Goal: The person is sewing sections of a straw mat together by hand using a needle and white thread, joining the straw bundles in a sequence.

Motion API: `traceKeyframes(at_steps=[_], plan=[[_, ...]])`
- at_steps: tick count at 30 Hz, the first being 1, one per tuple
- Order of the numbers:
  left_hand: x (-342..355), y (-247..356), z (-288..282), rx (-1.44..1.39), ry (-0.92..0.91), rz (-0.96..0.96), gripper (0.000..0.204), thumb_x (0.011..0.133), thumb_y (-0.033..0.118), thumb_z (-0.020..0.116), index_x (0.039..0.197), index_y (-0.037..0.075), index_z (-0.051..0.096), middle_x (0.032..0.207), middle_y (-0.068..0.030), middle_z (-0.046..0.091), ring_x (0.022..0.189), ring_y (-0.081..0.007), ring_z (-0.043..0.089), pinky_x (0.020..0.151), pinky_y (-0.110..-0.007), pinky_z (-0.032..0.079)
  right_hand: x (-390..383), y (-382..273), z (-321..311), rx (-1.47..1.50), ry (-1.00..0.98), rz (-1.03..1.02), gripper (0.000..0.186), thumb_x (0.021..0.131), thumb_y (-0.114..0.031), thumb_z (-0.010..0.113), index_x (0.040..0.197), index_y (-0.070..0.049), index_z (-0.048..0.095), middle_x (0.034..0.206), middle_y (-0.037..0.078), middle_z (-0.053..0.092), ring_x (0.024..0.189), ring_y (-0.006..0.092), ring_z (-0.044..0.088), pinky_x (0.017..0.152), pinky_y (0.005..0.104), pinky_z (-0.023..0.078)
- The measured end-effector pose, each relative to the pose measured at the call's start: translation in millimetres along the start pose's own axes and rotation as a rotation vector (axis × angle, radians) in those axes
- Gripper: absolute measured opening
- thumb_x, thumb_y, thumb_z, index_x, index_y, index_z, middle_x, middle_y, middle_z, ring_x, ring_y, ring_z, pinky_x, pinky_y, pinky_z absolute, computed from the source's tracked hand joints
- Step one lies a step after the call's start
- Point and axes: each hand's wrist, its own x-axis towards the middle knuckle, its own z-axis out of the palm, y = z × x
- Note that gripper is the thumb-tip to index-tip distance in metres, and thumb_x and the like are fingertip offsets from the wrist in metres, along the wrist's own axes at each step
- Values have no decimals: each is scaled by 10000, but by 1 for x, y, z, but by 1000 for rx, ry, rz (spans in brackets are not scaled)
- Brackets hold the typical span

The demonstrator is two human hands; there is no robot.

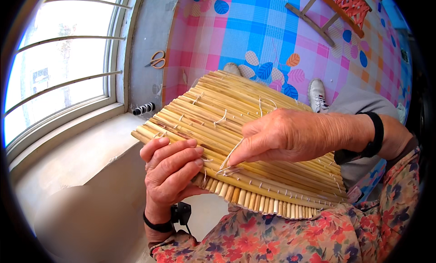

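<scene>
A mat of straw-coloured reed stalks (200,109) lies across my lap, tied in places with white thread. My left hand (170,170) grips its near left edge, fingers on top and the thumb out of sight underneath. Above the same edge, my right hand (290,133) is closed in a pinch on white thread (230,155), which runs down to stitches by the border stalk. Whether a needle is between those fingertips is hidden. Along the near edge, a row of cut stalk ends (254,200) pokes out below the stitched border stalk.
Scissors with orange-brown handles (157,59) lie on the grey strip beside the barred window (68,58). A spool of black-and-white thread (144,109) sits at the sill's corner. A red woven-seat stool (343,11) stands on the checkered floor cloth (259,22), beyond my shoe (317,94).
</scene>
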Motion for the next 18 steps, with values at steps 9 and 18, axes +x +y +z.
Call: traceKeyframes(at_steps=[9, 18], plan=[[-1, 0, -1, -6, -1, -4, 392, 827, 472, 680, 946, 99, 664, 1003, -51, 718, 1015, -220, 668, 981, -403, 372, 2, -3, -1, 14, -30, -1, 224, 924, -99, 585, 1131, -73, 667, 977, 151, 679, 932, 322, 654, 796, 386, 529], [-1, 1, 0, -9, 5, -6, 383, 834, 459, 680, 958, 97, 670, 1005, -53, 717, 1015, -220, 669, 984, -404, 370, 3, -7, 0, 61, -17, 33, 229, 907, -85, 595, 1122, -60, 670, 973, 158, 694, 918, 318, 660, 794, 392, 530]])
